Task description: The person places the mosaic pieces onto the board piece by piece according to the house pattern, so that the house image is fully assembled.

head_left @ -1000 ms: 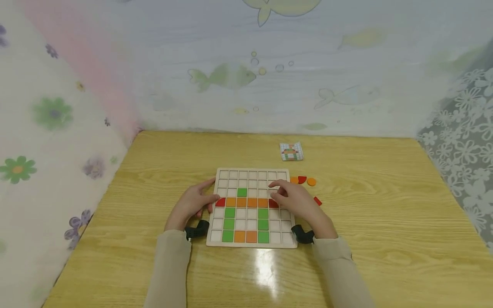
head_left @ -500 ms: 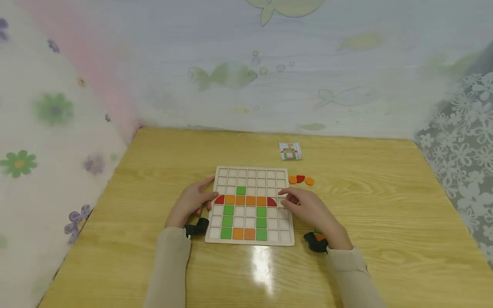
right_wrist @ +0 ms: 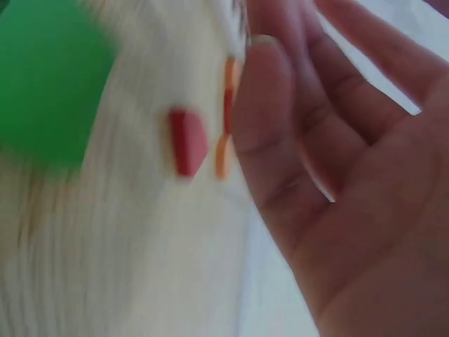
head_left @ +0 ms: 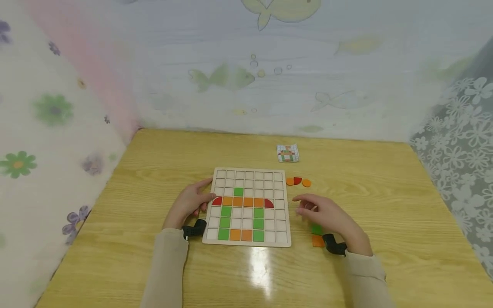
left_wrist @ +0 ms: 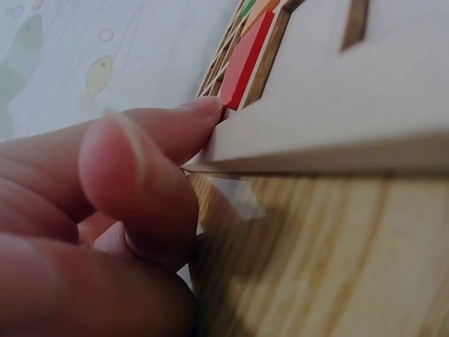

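Observation:
A pale wooden grid board (head_left: 248, 244) lies on the table, with green, orange and red tiles set in its cells. My left hand (head_left: 188, 202) rests at the board's left edge, thumb against the rim beside a red quarter-round tile (head_left: 217, 201). In the left wrist view a fingertip touches the rim near that red tile (left_wrist: 245, 63), while other fingers stay loosely bent beside the board. My right hand (head_left: 327, 214) hovers over the table right of the board, fingers loosely bent around nothing. Below it lie a green tile (head_left: 317, 229) and an orange tile (head_left: 318, 241).
Beyond the board's right edge lie two orange round tiles (head_left: 306, 183) and a red quarter-round tile (head_left: 297, 181). A small picture card (head_left: 287, 152) sits farther back. Another red tile (right_wrist: 188, 142) shows in the right wrist view. A patterned wall (head_left: 231, 111) bounds the table's far side.
My right hand has moved off the board to the right, uncovering the red quarter-round tile at the row's right end. The left hand stays at the board's left edge.

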`<act>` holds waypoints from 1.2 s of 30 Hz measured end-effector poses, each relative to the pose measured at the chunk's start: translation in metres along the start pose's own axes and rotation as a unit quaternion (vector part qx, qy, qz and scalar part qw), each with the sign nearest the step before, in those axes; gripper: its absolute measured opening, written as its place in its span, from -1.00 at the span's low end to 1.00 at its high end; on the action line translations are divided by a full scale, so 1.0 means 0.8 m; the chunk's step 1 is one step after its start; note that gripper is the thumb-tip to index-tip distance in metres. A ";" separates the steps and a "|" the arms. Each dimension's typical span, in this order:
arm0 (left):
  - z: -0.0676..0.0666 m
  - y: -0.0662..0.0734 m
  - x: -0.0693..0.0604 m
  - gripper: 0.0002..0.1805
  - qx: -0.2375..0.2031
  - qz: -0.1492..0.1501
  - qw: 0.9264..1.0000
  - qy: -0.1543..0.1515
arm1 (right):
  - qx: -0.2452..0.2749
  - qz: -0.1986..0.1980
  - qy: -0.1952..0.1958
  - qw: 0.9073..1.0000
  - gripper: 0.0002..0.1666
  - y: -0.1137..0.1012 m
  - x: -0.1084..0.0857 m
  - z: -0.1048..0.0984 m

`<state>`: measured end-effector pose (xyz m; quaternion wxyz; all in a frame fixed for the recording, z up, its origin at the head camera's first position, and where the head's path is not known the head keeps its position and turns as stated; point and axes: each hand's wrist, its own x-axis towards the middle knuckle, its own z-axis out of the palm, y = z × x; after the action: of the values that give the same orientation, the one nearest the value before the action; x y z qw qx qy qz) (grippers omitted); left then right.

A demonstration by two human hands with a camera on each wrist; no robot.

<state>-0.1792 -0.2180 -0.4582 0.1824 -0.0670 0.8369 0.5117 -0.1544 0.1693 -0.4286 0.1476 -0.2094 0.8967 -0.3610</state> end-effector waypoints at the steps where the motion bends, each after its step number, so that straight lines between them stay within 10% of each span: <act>1: 0.000 -0.001 -0.001 -0.35 -0.004 -0.002 1.000 0.003 | -0.001 0.006 0.003 1.000 -0.51 0.004 -0.002 -0.001; 36: -0.001 0.001 -0.001 -0.38 0.014 -0.004 1.000 0.017 | 0.020 0.035 -0.065 0.997 -0.53 0.053 -0.035 -0.019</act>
<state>-0.1784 -0.2183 -0.4571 0.1710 -0.0765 0.8469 0.4977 -0.1477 0.2192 -0.4452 0.2225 -0.1982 0.8844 -0.3592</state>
